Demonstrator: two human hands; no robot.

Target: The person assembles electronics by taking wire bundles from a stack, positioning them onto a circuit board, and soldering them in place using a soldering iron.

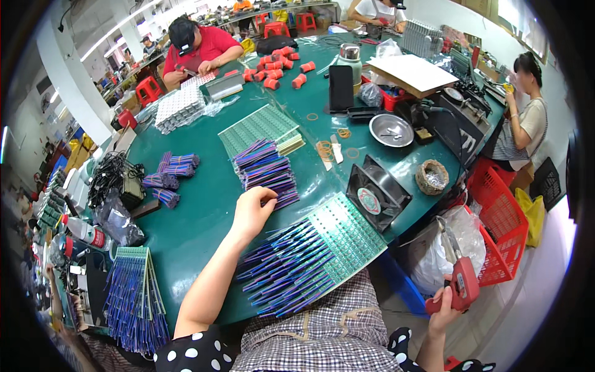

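My left hand point(253, 212) rests at the near end of a pile of purple and blue wires point(268, 168), its fingertips pinched at the wire ends; how many wires they grip is hidden. Off the table's right edge, my right hand point(442, 311) is wrapped round the handle of a red pistol-shaped soldering gun point(465, 284), its metal nose tilted up. Between the hands lies a green circuit board panel point(348, 239) with rows of wires point(285, 270) fanning out to its left, overhanging the table's front edge. Bare green panels point(260, 127) are stacked behind the wire pile.
A black fan point(378, 193), a metal bowl point(391, 130) and a woven ring-shaped holder point(432, 177) stand to the right. Wire bundles point(170, 172) and another wired panel point(135, 297) lie left. Red crates point(496, 223) stand right of the table. Other people work across it.
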